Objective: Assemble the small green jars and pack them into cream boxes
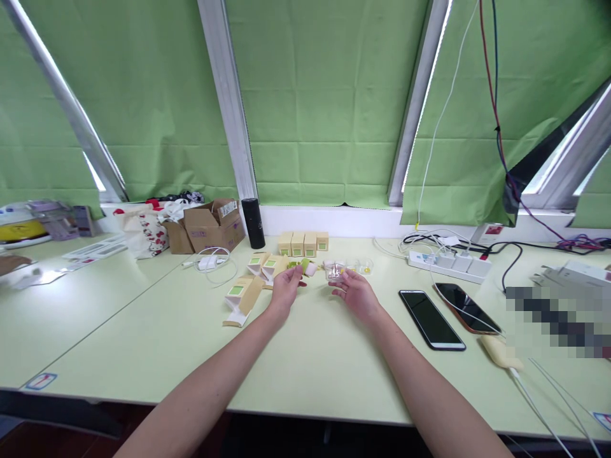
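My left hand [285,291] is closed in a pinch at a small green-and-pink thing [309,270], too small to name for sure. Across a short gap, my right hand [357,294] grips a clear plastic shell [334,272] between thumb and fingers. More clear plastic shells [365,266] with bits of yellow lie just behind it. Beside my left hand are opened small tan boxes [244,294] with green labels, their flaps out. A row of several closed tan boxes [298,244] stands farther back.
On the right lie two phones [432,319] [468,308], a power strip [449,266] with chargers, and a cream-coloured charging device [500,352] with cables. A black cylinder [252,223], a cardboard box [212,226] and a printed bag [143,232] stand back left. Another person's hand [13,263] shows far left.
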Tool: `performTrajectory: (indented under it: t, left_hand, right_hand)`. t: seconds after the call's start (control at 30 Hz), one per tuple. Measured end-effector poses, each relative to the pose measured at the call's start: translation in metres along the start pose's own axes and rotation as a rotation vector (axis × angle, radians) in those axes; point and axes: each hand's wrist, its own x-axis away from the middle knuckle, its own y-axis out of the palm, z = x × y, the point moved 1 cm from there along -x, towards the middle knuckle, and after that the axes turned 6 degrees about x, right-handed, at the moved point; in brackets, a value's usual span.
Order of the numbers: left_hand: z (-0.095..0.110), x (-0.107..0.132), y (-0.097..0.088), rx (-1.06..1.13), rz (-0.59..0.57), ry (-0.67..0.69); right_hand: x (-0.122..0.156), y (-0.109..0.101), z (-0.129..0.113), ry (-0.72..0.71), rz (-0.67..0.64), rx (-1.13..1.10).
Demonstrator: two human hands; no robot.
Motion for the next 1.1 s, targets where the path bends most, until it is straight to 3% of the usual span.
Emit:
performTrajectory:
  t: [0.17, 0.6, 1.1]
  left_hand:
    - [-0.003, -0.001, -0.001, -0.010, 0.007, 0.001]
    - [-0.005, -0.001, -0.003, -0.013, 0.004, 0.006]
    - [-0.002, 0.004, 0.000, -0.069, -0.051, 0.060]
  right_hand:
    - [0.005, 0.002, -0.002, 0.073, -0.002, -0.140]
    - [0.011, 0.009, -0.008, 0.018, -0.018, -0.174]
    - [0.010, 0.016, 0.004, -0.036, 0.025, 0.037]
